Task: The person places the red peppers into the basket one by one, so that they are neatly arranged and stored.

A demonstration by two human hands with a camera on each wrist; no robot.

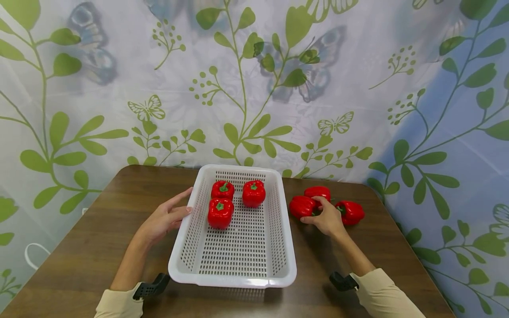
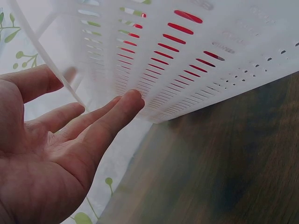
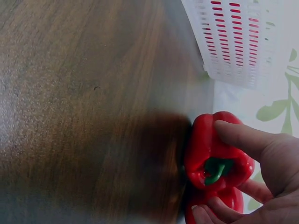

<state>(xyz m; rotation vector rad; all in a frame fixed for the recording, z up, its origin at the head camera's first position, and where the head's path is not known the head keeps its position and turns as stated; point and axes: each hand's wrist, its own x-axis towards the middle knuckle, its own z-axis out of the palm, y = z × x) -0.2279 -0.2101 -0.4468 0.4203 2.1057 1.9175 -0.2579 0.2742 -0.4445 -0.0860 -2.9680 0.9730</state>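
A white perforated basket (image 1: 230, 281) holds three red bell peppers: one at its back left (image 1: 222, 190), one in front of that (image 1: 220, 213), and one to the right (image 1: 253, 194). My left hand (image 1: 165, 219) is at the basket's left rim, its fingers extended; in the left wrist view the fingertips (image 2: 133, 95) lie along the outer wall. Right of the basket, my right hand (image 1: 328, 217) grips a red bell pepper (image 1: 301, 206), thumb on its side near the green stem. Two more peppers lie close by, one behind (image 1: 318, 192) and one to the right (image 1: 351, 212).
Everything stands on a dark brown wooden table (image 1: 131, 194). A curtain with green leaves and butterflies (image 1: 246, 88) hangs along the table's back edge. A white cable loop (image 1: 29, 256) shows beyond the left edge.
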